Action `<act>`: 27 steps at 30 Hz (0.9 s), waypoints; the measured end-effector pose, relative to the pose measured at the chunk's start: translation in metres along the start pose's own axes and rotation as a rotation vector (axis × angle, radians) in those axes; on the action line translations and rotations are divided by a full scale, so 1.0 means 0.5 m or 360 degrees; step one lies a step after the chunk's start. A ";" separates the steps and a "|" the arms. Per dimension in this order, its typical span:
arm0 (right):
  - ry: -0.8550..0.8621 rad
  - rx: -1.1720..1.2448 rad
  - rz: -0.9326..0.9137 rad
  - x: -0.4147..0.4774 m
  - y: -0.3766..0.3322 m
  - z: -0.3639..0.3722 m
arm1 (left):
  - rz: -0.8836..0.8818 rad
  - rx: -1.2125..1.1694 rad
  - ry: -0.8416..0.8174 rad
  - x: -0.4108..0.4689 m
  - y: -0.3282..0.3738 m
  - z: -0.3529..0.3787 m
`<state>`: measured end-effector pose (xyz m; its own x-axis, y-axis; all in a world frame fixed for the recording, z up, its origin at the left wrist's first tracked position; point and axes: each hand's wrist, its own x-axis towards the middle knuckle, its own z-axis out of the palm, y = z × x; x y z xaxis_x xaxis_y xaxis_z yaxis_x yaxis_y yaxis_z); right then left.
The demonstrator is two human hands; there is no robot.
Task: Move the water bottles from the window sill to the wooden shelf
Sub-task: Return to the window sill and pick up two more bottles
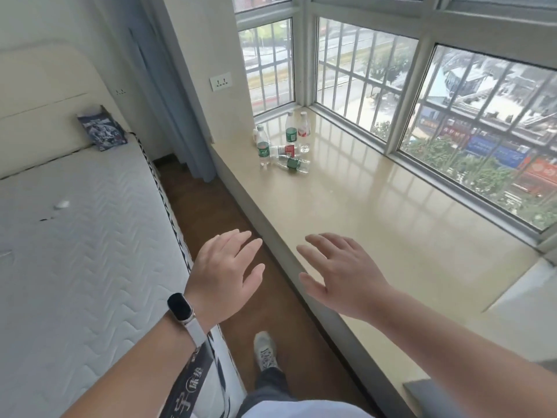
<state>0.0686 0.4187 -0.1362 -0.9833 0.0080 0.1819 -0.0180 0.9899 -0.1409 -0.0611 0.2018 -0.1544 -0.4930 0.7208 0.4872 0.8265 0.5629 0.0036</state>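
Observation:
Several clear plastic water bottles stand and lie in a cluster at the far left end of the beige window sill (376, 212). A green-labelled bottle (263, 147) stands at the front left. Another green-labelled one (290, 131) and a red-labelled one (303, 128) stand behind. A red-labelled bottle (286, 150) and a green-labelled bottle (291, 164) lie on their sides. My left hand (226, 273), with a watch on the wrist, and my right hand (340, 273) hover with straight fingers, empty, well short of the bottles. No wooden shelf is in view.
A bare mattress (75, 236) fills the left side, with a narrow strip of brown floor (211, 212) between it and the sill. My shoe (265, 351) is on that strip. A blue curtain (180, 116) hangs at the corner. Barred windows (361, 79) line the sill.

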 end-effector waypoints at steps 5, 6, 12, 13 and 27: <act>-0.0060 -0.0069 0.0006 0.157 0.008 0.018 | -0.0010 -0.0049 -0.0003 0.075 -0.116 0.057; -0.0068 -0.0073 0.0016 0.194 0.004 0.021 | -0.0015 -0.0066 0.0009 0.089 -0.146 0.067; -0.0159 -0.0177 -0.0072 0.432 -0.038 0.044 | -0.0016 -0.0080 0.0025 0.163 -0.353 0.107; -0.0168 -0.0182 -0.0070 0.465 -0.048 0.046 | -0.0020 -0.0081 0.0029 0.170 -0.386 0.110; -0.0127 -0.0151 -0.0154 0.765 -0.106 0.118 | -0.0225 -0.0166 -0.0042 0.238 -0.640 0.158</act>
<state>-0.3171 0.3606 -0.1167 -0.9891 -0.0954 0.1119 -0.0996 0.9945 -0.0330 -0.4059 0.1394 -0.1664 -0.6119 0.6487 0.4525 0.7717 0.6151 0.1618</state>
